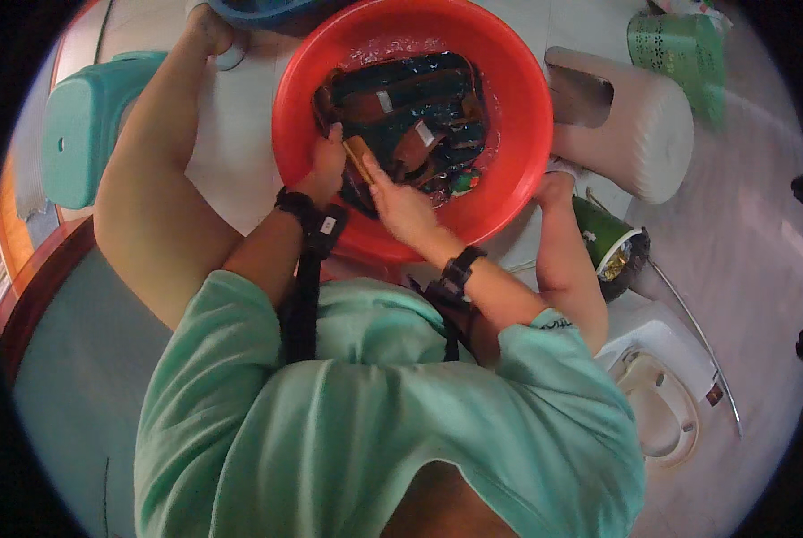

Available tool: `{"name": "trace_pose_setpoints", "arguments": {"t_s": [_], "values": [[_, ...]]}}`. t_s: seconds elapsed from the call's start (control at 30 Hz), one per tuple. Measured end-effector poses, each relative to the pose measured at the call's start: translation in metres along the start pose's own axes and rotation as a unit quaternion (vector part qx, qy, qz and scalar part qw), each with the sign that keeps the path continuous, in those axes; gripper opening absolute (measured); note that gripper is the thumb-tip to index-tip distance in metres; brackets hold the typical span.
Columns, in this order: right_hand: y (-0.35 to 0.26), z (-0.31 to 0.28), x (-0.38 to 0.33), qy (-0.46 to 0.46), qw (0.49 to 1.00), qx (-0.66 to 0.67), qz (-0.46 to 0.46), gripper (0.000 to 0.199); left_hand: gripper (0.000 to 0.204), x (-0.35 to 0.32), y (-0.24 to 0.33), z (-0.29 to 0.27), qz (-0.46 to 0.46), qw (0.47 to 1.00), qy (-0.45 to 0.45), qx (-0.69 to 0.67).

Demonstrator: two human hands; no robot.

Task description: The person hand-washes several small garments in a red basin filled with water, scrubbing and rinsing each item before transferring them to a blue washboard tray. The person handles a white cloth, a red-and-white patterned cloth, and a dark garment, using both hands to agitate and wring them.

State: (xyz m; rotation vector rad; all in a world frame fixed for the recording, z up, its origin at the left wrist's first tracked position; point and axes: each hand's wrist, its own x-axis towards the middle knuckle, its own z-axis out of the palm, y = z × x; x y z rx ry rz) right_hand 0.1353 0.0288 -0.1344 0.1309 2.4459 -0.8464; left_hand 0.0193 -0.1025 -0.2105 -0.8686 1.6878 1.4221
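A red basin [520, 134] stands between my legs. In it lies a dark, wet, bag-like article [415, 88] with brown strips and a small white label, and some water shows along the far side. My right hand [403, 213] is closed round a brush [357, 158] with a yellowish-brown wooden back, pressed against the article's near left part; its bristles are hidden. At the left edge of the article, my left hand [329, 164] is closed on its dark material, with the fingers partly out of sight.
Part of a blue basin [262, 11] shows at the top. A teal stool [78, 134] stands left, and a whitish stool [657, 134] lies on its side at right. Near it are a green perforated basket [675, 49], a green bin [598, 229] and a white plastic object [652, 377].
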Motion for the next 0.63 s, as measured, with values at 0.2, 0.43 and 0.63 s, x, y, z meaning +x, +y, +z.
{"name": "trace_pose_setpoints", "arguments": {"t_s": [0.2, 0.43, 0.63], "values": [[0.079, -0.015, 0.032, 0.026, 0.974, -0.155, 0.165, 0.060, 0.051, -0.007, 0.001, 0.009, 0.028, 0.999, 0.038, 0.024], [0.090, -0.027, 0.048, 0.067, 0.961, -0.049, 0.263, 0.045, 0.057, 0.014, -0.015, 0.002, 0.036, 0.993, 0.043, 0.103], [-0.040, 0.004, -0.003, -0.098, 0.979, 0.102, 0.149, 0.058, 0.067, 0.083, -0.051, -0.008, -0.098, 0.984, -0.123, -0.085]]}}
